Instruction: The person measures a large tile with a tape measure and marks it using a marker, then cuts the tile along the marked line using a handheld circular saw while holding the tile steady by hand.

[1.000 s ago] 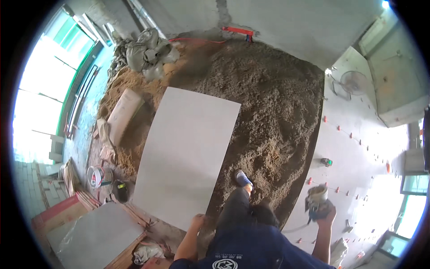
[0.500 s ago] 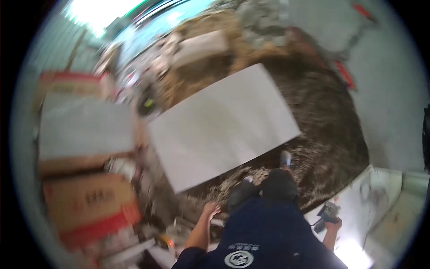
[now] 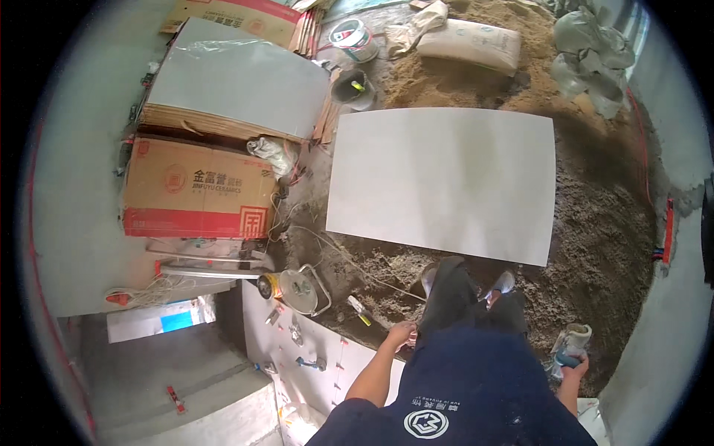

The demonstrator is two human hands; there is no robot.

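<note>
My left hand (image 3: 404, 335) hangs beside my left thigh, over the edge of the grey mortar bed (image 3: 595, 238). Its fingers are loosely bent, and I see nothing held in them. Low on the right, my right hand (image 3: 574, 367) is closed around the blue handle of a hand-held tool (image 3: 577, 340) with a pale, rounded body; its exact kind is unclear. A large white tile (image 3: 446, 182) lies on the mortar ahead of my feet, touched by neither hand. A trowel-like tool with a yellow-green handle (image 3: 360, 310) lies left of my left hand.
Further left are a lidded bucket (image 3: 299, 291), long metal straightedges (image 3: 208, 272), a cardboard tile box (image 3: 201, 189) and stacked pale tiles (image 3: 238, 74). Behind the white tile stand buckets (image 3: 352, 41) and a full sack (image 3: 470, 46) on sand. A cord (image 3: 357, 264) crosses the floor.
My view has turned left and steadied, so the white tile appears farther right and straighter. The tool remains in my right hand. My left hand now hangs closer to my leg.
</note>
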